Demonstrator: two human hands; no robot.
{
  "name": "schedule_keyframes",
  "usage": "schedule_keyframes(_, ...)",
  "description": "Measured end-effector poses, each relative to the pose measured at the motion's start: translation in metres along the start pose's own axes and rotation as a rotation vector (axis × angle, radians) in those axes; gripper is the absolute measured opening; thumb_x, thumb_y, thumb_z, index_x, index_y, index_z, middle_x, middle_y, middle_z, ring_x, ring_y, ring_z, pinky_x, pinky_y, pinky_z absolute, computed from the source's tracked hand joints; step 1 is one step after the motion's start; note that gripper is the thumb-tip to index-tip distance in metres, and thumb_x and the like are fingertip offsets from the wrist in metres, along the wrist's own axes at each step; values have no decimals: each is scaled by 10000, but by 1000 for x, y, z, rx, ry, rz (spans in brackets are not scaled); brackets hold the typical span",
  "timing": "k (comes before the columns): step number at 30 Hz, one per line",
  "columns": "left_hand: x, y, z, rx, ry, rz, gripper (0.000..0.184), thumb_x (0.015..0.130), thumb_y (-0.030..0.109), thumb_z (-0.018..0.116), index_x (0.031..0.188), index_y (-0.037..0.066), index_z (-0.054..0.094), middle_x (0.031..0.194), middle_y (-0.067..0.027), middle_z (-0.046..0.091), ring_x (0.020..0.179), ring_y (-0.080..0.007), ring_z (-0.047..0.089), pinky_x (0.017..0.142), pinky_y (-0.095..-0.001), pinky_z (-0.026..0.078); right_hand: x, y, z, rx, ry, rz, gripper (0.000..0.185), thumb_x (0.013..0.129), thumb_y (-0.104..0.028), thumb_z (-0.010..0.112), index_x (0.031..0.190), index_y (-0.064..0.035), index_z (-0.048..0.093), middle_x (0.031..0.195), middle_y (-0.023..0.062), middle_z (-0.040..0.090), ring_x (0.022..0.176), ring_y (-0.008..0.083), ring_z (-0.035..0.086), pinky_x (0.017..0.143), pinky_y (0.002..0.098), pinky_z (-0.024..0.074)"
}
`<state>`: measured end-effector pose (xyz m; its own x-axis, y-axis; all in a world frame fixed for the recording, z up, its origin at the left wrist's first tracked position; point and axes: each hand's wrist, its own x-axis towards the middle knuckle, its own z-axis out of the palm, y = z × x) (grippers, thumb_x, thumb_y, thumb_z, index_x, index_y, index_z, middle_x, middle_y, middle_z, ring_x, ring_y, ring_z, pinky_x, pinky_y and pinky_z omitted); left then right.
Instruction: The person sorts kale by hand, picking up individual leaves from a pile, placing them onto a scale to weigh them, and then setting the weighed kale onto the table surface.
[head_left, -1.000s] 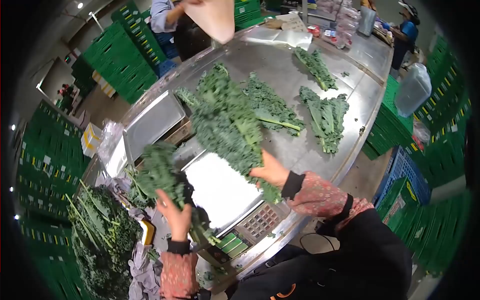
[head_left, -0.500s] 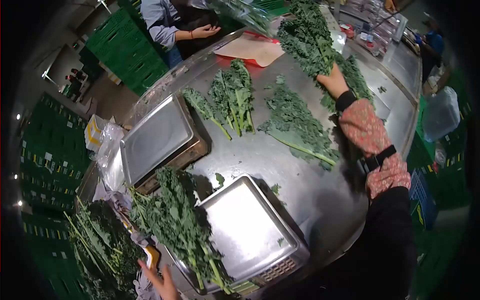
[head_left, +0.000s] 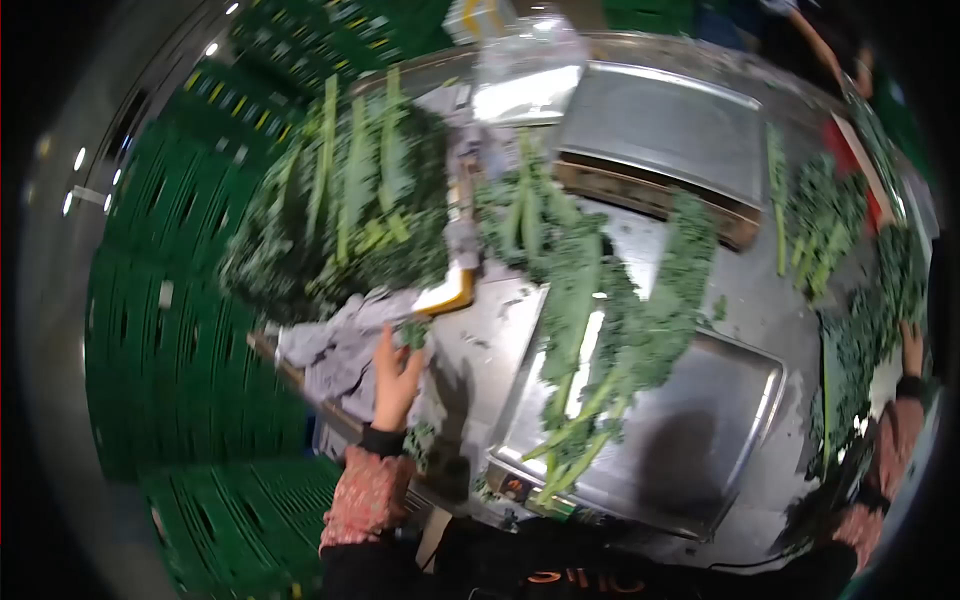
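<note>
My left hand (head_left: 396, 385) has its fingers spread beside a crumpled grey cloth (head_left: 340, 345). A small kale scrap (head_left: 412, 333) lies by the fingertips; I cannot make out whether they touch it. Just beyond is a large heap of kale (head_left: 350, 210), several stems pointing away. At the far right, my right hand (head_left: 911, 350) is closed on a bunch of kale (head_left: 898, 275), its fingers partly hidden by leaves. Between the hands, long kale leaves (head_left: 620, 350) lie across a shallow metal tray (head_left: 700, 430), stems towards me.
A second metal tray (head_left: 660, 125) on a brown base stands farther back, beside a clear plastic bag (head_left: 530, 70). Smaller kale leaves (head_left: 825, 215) lie to its right, near a red-edged sheet (head_left: 858, 170). Green crates (head_left: 180, 350) are stacked left. Another person's arm (head_left: 820, 45) shows at upper right.
My view has swung left, so the kale heap and trays appear farther right. My left hand has come forward beside the cloth. My right hand remains at the kale bunch.
</note>
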<state>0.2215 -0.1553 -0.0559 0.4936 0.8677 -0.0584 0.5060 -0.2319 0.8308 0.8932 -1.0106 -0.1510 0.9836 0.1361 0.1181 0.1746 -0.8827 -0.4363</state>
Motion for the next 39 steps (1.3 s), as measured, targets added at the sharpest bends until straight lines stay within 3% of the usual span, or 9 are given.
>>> schedule_keyframes(6, -4, -14, -11, -236, -36, -36, 563, 862, 139, 591, 1358, 44, 343, 1274, -127, 433, 1010, -133, 500, 771, -266, 489, -36, -169, -87, 247, -103, -23, 562, 884, -367, 544, 1298, -2, 441, 1292, 110, 483, 1198, 189, 436, 1001, 292, 312)
schedule_keyframes(9, -6, -6, -28, -392, -97, -97, 529, 862, 130, 583, 1338, 34, 374, 1261, -113, 449, 992, -124, 509, 791, -252, 477, -105, -341, -119, 242, -165, 72, 472, 909, -308, 521, 1299, -49, 460, 1287, 67, 489, 1195, 165, 434, 995, 284, 315)
schedule_keyframes(17, 20, -31, -93, -562, -253, -38, 407, 897, 130, 521, 1274, 3, 432, 1154, -72, 564, 983, -124, 559, 815, -259, 461, -245, -613, -95, 210, -244, -568, 371, 906, -191, 526, 1245, -41, 495, 1297, 85, 474, 1205, 176, 423, 1004, 289, 308)
schedule_keyframes(22, 60, -60, -163, -627, -399, 19, 368, 920, 127, 492, 1260, -5, 443, 1118, -72, 588, 952, -112, 565, 810, -231, 442, -318, -814, -37, 462, -402, -559, 414, 913, -180, 515, 1284, -16, 433, 1227, 96, 512, 1156, 162, 457, 957, 270, 355)
schedule_keyframes(28, 102, -127, -244, -660, -398, 18, 352, 902, 65, 501, 1235, -36, 454, 1068, -97, 600, 930, -111, 574, 809, -223, 451, -313, -1016, 91, 508, -833, -548, 816, 888, -346, 567, 1427, -24, 45, 1162, 152, 549, 985, 178, 538, 804, 272, 467)
schedule_keyframes(31, 111, -160, -290, -715, -226, -82, 345, 911, 59, 470, 1238, -48, 439, 1047, -123, 594, 920, -143, 579, 797, -247, 478, -280, -1099, 160, 382, -769, -517, 1145, 731, -642, 596, 1392, 76, -4, 1281, 260, 429, 1023, 236, 530, 779, 320, 490)
schedule_keyframes(37, 127, -222, -370, -803, 277, -330, 317, 920, 125, 484, 1202, -17, 459, 985, -84, 572, 794, -129, 568, 657, -232, 508, -206, -1244, 267, 129, -417, -353, 1344, 627, -699, 613, 1280, 205, -136, 1193, 368, 439, 1148, 392, 457, 984, 363, 346)
schedule_keyframes(38, 123, -235, -383, -826, 204, -284, 445, 925, 134, 480, 1314, -26, 334, 1056, -174, 561, 899, -252, 571, 782, -350, 500, -205, -1258, 270, 125, -411, -354, 1344, 627, -699, 613, 1280, 205, -136, 1193, 368, 439, 1148, 392, 457, 984, 363, 346)
schedule_keyframes(39, 122, -238, -385, -818, 273, -243, 368, 924, 128, 477, 1245, -33, 395, 1036, -167, 561, 882, -223, 569, 728, -313, 505, -206, -1268, 274, 99, -441, -373, 1316, 637, -638, 651, 1285, 205, -125, 1228, 385, 383, 1170, 400, 427, 992, 361, 336)
